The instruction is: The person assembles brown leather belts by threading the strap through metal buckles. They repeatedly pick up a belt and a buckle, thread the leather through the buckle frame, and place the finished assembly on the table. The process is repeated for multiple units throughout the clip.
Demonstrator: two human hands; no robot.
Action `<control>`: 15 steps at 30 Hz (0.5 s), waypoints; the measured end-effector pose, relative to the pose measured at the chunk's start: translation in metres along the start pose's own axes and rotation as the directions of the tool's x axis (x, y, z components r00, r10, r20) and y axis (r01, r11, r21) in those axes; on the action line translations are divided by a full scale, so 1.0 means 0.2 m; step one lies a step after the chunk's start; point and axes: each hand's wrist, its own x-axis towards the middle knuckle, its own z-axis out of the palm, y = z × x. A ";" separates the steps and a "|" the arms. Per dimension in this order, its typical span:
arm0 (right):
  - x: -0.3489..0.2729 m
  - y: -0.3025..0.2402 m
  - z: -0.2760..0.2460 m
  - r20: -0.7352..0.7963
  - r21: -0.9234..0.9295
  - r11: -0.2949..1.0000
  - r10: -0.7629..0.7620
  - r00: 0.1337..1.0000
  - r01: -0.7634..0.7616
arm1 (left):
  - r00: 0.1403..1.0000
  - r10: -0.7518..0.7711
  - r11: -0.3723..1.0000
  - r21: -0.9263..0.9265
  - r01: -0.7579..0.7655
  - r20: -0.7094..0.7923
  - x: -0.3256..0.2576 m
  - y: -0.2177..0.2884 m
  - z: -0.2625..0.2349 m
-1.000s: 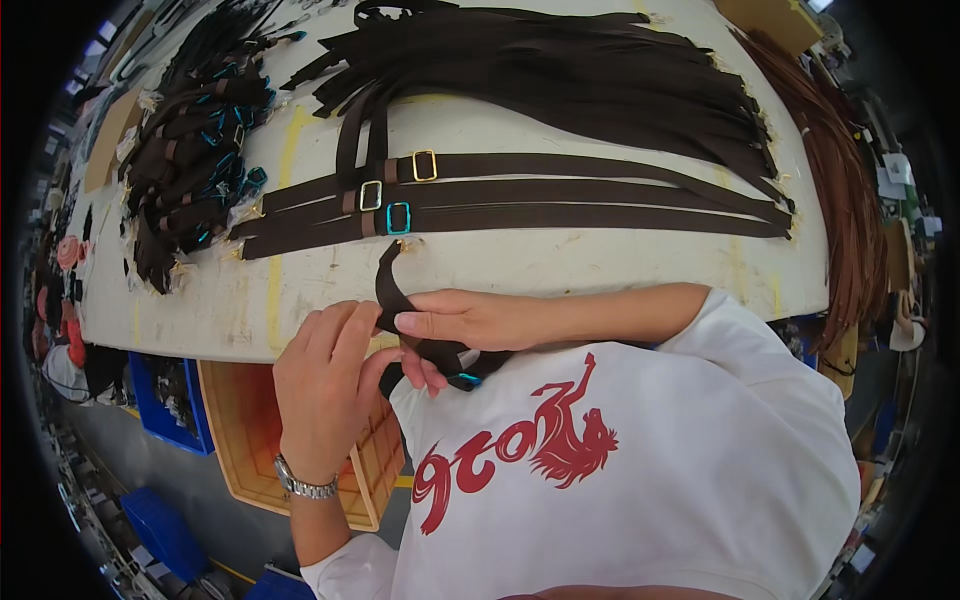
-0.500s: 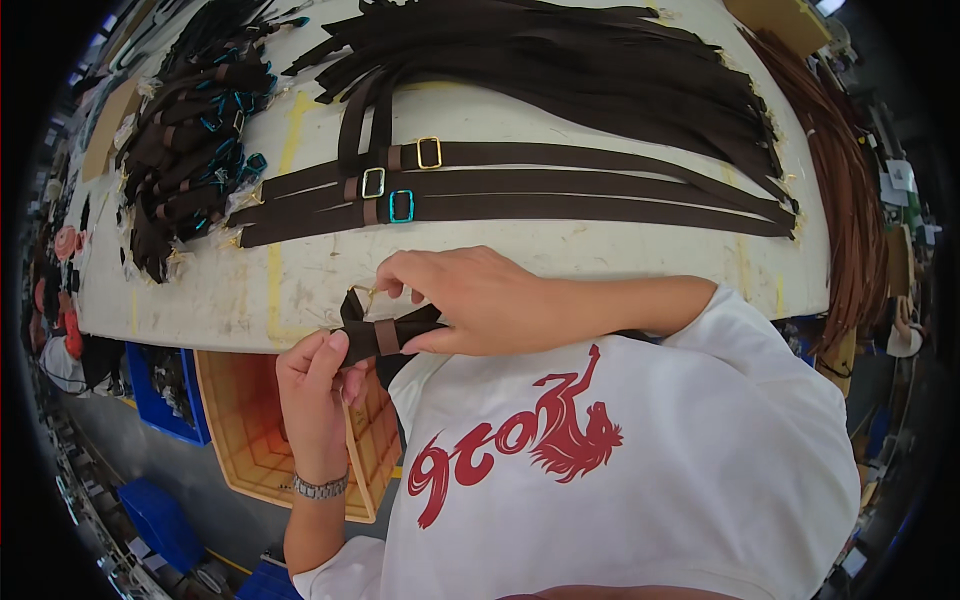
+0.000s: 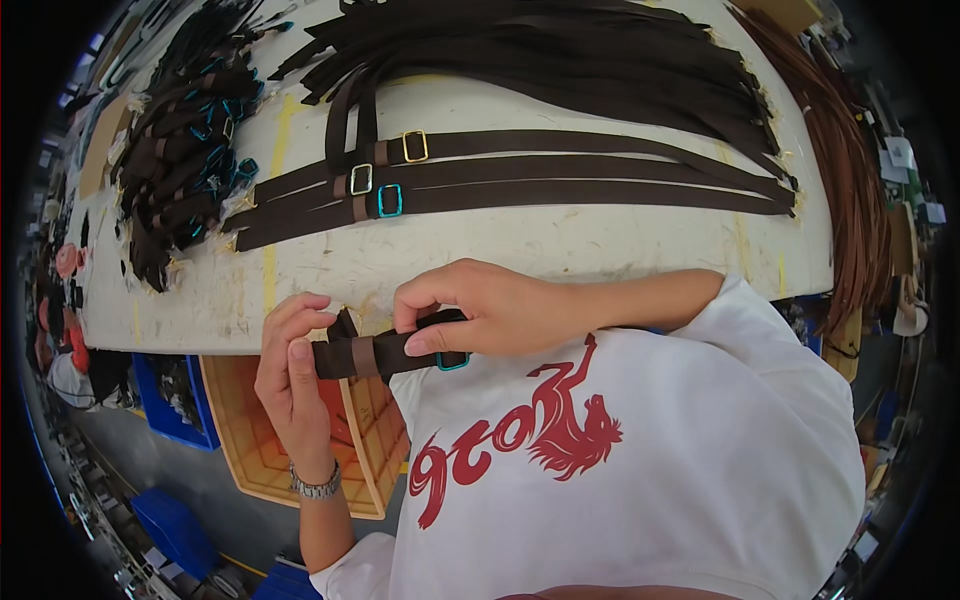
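In front of my body is a dark brown strap [image 3: 328,361] with a lighter brown keeper loop [image 3: 363,356] around it and a turquoise rectangular buckle [image 3: 453,361]. My right hand [image 3: 490,308] pinches the strap between thumb and fingers, just left of the buckle. At the folded left end is my left hand [image 3: 290,372], its thumb against the strap and its fingers bent over the fold. Part of the strap is hidden behind my right hand. Beyond my hands, similar straps lie across the table, with a gold buckle [image 3: 414,146], a silver buckle [image 3: 361,179] and another turquoise buckle [image 3: 390,200].
The white table [image 3: 600,245] carries a pile of dark straps [image 3: 560,65] at the back and a heap of buckled straps [image 3: 185,165] at the left. Long reddish-brown strips [image 3: 840,180] hang over the right edge. Below stand an orange crate [image 3: 375,440] and blue bins [image 3: 170,400].
My right hand has shifted slightly right and down, and the turquoise buckle now shows below it. My left hand has moved left, its fingers more extended. The view has shifted slightly.
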 end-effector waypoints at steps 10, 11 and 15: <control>0.04 -0.03 0.04 0.104 -0.101 0.995 0.000 0.995 0.010 | 0.973 -0.227 0.845 -0.489 0.217 0.039 0.02 -0.05 0.01; 0.05 0.00 0.07 0.104 -0.087 0.996 -0.027 0.994 0.036 | 0.973 -0.232 0.860 -0.465 0.209 0.008 0.04 -0.03 0.01; -0.01 -0.07 -0.12 0.159 0.063 0.997 -0.056 0.986 0.047 | 0.992 0.010 0.965 0.262 0.024 -0.127 0.08 -0.08 -0.24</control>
